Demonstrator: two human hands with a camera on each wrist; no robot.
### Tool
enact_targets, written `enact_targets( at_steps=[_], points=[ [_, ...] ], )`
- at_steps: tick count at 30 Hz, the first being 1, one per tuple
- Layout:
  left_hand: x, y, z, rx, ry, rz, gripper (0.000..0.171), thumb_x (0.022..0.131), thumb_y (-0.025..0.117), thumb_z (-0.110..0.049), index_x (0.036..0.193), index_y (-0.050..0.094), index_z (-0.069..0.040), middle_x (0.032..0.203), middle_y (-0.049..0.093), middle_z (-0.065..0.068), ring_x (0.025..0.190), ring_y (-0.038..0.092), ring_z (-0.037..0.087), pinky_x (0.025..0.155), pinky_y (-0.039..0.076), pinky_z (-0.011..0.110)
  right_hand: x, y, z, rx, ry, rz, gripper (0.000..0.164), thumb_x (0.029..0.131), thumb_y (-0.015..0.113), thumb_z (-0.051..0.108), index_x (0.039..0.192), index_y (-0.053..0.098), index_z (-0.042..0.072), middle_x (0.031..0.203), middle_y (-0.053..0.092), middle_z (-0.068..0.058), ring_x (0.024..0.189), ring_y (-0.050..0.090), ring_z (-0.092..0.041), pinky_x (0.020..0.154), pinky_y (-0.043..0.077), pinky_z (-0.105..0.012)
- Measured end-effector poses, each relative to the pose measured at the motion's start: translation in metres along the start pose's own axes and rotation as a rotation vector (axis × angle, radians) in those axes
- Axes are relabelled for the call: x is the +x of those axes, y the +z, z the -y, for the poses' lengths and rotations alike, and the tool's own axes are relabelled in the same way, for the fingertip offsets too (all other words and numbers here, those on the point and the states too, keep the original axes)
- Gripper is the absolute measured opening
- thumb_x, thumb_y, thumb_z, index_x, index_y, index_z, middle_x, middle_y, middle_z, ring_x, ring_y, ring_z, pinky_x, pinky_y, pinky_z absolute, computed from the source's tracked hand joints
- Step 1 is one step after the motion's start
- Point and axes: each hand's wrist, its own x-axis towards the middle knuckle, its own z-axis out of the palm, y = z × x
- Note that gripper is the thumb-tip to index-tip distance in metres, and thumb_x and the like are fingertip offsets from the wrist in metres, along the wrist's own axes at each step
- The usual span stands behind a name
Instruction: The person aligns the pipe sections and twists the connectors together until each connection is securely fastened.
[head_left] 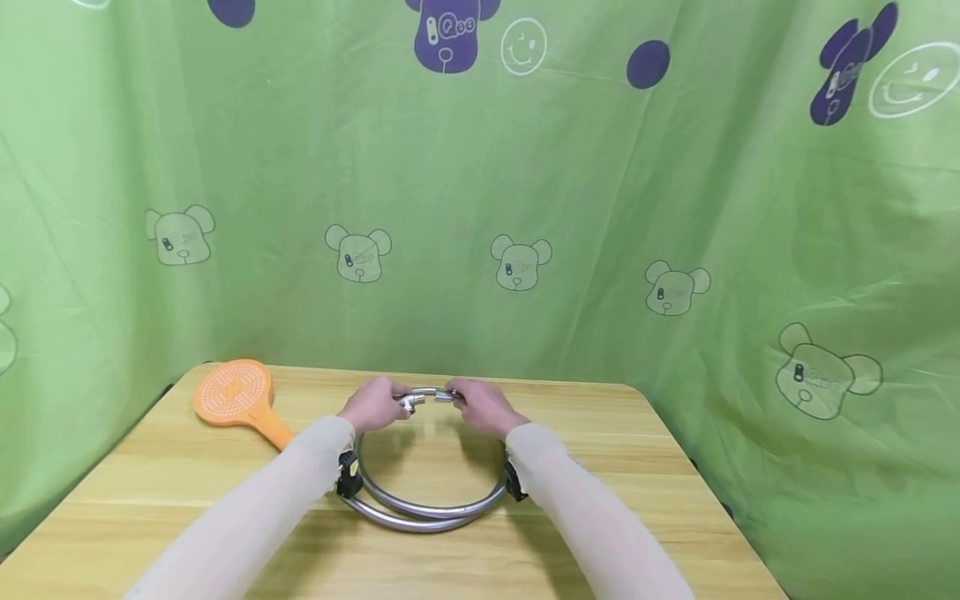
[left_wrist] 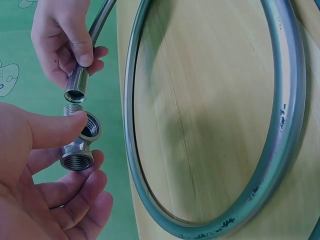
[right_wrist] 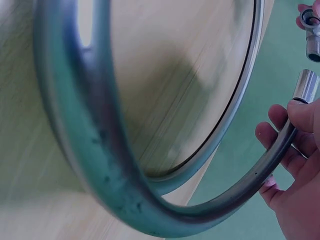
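Note:
My left hand [head_left: 375, 405] pinches a silvery threaded tee fitting [left_wrist: 79, 146] between thumb and fingers. In my right hand [head_left: 484, 407] is one end of a silvery shower hose [head_left: 420, 509], gripped just behind its smooth metal end nut [left_wrist: 77, 85]. The nut's open mouth faces the fitting's male thread, a small gap apart in the right wrist view. Both hands are above the far part of the table. The hose loops round toward me in wide coils, with dark scuffs on its surface in the left wrist view.
An orange shower head [head_left: 234, 392] lies on the left of the wooden table [head_left: 600, 467], its handle partly hidden behind my left sleeve. Green curtains [head_left: 435, 325] with bear prints hang behind and along the sides of the table.

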Motion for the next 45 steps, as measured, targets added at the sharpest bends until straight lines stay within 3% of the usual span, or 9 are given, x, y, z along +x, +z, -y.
enact_targets(
  at_steps=[8, 18, 32, 40, 45],
  points=[
    [0.0, 0.001, -0.001, -0.006, 0.009, 0.023, 0.048, 0.083, 0.077, -0.012, 0.13, 0.068, -0.012, 0.091, 0.071, -0.002, 0.073, 0.053, 0.018, 0.066, 0.044, 0.031, 0.001, 0.002, 0.008, -0.012, -0.04, 0.008, 0.025, 0.098, 0.061, 0.009, 0.119, 0.069, 0.02, 0.113, 0.074, 0.0, 0.103, 0.069, -0.02, 0.096, 0.055, -0.041],
    [0.0, -0.001, 0.003, -0.023, 0.047, 0.057, 0.037, 0.083, 0.076, -0.006, 0.119, 0.074, -0.009, 0.086, 0.069, 0.0, 0.071, 0.051, 0.016, 0.066, 0.043, 0.029, 0.004, 0.007, 0.016, -0.017, -0.08, 0.027, 0.027, 0.098, 0.061, 0.01, 0.121, 0.069, 0.02, 0.115, 0.074, 0.001, 0.101, 0.069, -0.019, 0.093, 0.056, -0.037],
    [0.004, -0.001, 0.011, -0.052, 0.131, 0.093, 0.037, 0.084, 0.074, -0.003, 0.121, 0.072, -0.005, 0.09, 0.071, 0.001, 0.07, 0.051, 0.016, 0.066, 0.045, 0.029, 0.002, 0.007, 0.018, 0.148, -0.105, 0.058, 0.026, 0.098, 0.057, 0.001, 0.121, 0.067, 0.008, 0.118, 0.071, -0.008, 0.11, 0.066, -0.023, 0.1, 0.054, -0.038],
    [0.002, -0.004, 0.011, -0.08, 0.14, 0.117, 0.045, 0.087, 0.07, -0.001, 0.132, 0.064, -0.001, 0.092, 0.072, 0.005, 0.065, 0.043, 0.015, 0.062, 0.042, 0.029, 0.004, 0.007, 0.02, 0.169, -0.1, 0.047, 0.025, 0.099, 0.055, 0.001, 0.119, 0.067, 0.008, 0.114, 0.071, -0.007, 0.105, 0.066, -0.02, 0.097, 0.055, -0.037],
    [0.001, -0.006, 0.01, -0.087, 0.135, 0.12, 0.044, 0.088, 0.07, -0.001, 0.132, 0.064, -0.001, 0.096, 0.073, 0.005, 0.068, 0.047, 0.016, 0.066, 0.044, 0.029, 0.004, 0.007, 0.02, 0.184, -0.088, 0.047, 0.023, 0.099, 0.057, 0.005, 0.12, 0.067, 0.008, 0.109, 0.071, -0.004, 0.092, 0.062, -0.013, 0.086, 0.056, -0.029]
  ],
)
